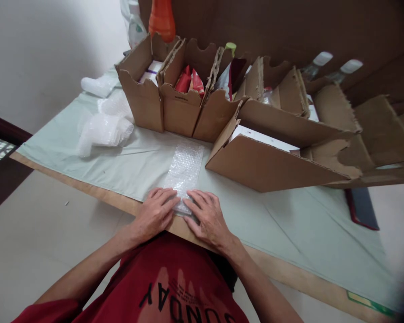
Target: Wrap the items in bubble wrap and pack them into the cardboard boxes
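Note:
A flat strip of clear bubble wrap (185,166) lies on the pale green cloth, its near end at the table's front edge. My left hand (157,208) rests on the left side of that end, fingers bent and slightly apart. On the right side lies my right hand (207,215), its fingers spread over the wrap and the thumb near the table edge. Neither hand grips anything visible. Crumpled bubble wrap pieces (106,128) are heaped farther left on the cloth.
Cardboard bins (143,105) stand in a row along the back, holding red packets (188,83) and boxes. A wide cardboard bin (272,168) juts forward at right. Behind are an orange bottle (162,20) and clear bottles. A dark flat object (362,208) sits at far right.

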Demonstrator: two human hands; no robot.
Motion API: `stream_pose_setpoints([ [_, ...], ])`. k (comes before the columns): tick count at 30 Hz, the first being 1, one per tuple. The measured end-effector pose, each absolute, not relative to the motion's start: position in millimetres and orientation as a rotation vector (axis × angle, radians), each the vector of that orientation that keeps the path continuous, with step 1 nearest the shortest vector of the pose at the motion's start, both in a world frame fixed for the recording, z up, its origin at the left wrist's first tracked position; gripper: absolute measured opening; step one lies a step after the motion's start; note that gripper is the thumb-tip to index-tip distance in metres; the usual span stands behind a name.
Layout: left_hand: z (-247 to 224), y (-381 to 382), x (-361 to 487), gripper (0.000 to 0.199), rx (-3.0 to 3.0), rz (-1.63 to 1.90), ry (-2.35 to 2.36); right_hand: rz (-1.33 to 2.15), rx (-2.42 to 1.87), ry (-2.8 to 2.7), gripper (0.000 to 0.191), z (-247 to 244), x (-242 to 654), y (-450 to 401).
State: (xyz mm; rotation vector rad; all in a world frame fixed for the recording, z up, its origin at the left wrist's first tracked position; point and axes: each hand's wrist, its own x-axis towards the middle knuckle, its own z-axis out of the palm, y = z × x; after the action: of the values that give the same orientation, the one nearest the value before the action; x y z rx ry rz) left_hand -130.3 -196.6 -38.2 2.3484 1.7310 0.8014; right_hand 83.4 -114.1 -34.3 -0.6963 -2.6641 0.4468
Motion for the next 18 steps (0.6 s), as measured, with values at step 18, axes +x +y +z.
stream_pose_setpoints([
  [18,-38,-172,-133,0.021,2.089,1.050,1.836,0.538,-1.033,-2.168,0.023,-40,82,-119],
])
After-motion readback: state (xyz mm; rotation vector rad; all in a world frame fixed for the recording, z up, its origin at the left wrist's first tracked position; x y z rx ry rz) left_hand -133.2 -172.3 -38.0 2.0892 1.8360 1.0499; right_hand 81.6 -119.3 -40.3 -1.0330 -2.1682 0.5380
